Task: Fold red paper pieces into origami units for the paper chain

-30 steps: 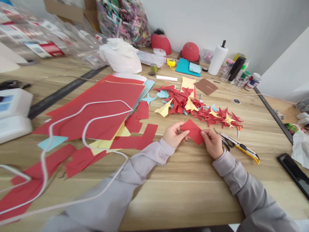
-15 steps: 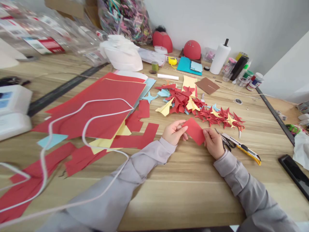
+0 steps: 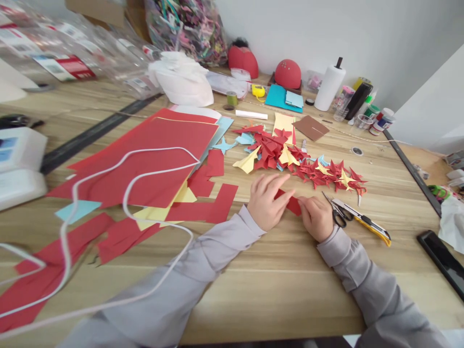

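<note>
A small red paper piece (image 3: 293, 206) lies between my two hands, and it looks narrower, as if folded over. My right hand (image 3: 317, 217) pinches its right end between thumb and bent fingers. Over its left end, my left hand (image 3: 268, 200) has its fingers stretched out and apart; whether they press on the paper is hard to see. Just beyond my hands lies a pile of folded red paper stars (image 3: 270, 150), with a few yellow and blue ones mixed in. Black-handled scissors (image 3: 339, 215) and a yellow utility knife (image 3: 366, 222) rest beside my right hand.
Large red sheets (image 3: 145, 159) and red paper strips (image 3: 219, 205) cover the table to the left, with a white cord (image 3: 130, 186) looping across. A black phone (image 3: 442, 258) lies at the right. Bottles, a white roll (image 3: 329, 87) and red domes (image 3: 288, 73) stand along the back.
The red paper was a flat, open square held up by both hands. It is now narrower and lower, and my left hand's fingers have spread out over it.
</note>
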